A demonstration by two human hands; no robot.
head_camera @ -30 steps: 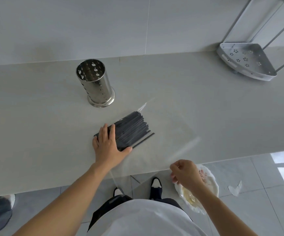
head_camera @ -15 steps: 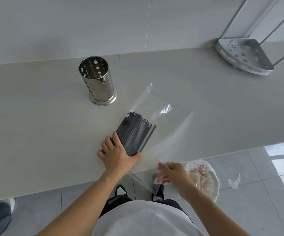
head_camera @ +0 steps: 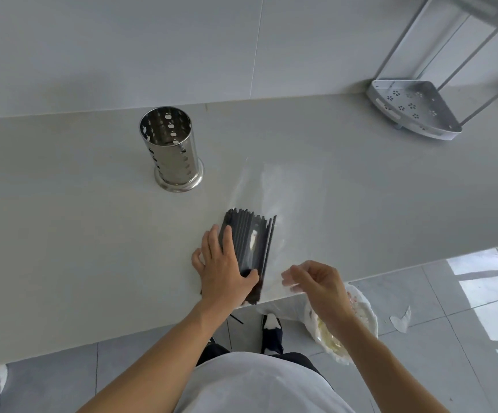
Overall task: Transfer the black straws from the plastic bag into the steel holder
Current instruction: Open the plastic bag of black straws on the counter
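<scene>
Swung straighter, the black straws (head_camera: 253, 242) lie nearer the person than the steel holder (head_camera: 171, 150) — left hand (head_camera: 223, 266) pressing flat on them, right hand (head_camera: 316, 283) pinching the plastic bag (head_camera: 283, 192). Their ends overhang the worktop (head_camera: 62, 234) — a tug could spill some.

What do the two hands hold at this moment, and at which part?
The right hand pinches the plastic bag at its near edge. The left hand lies flat on the black straws, pressing their near end.
</scene>
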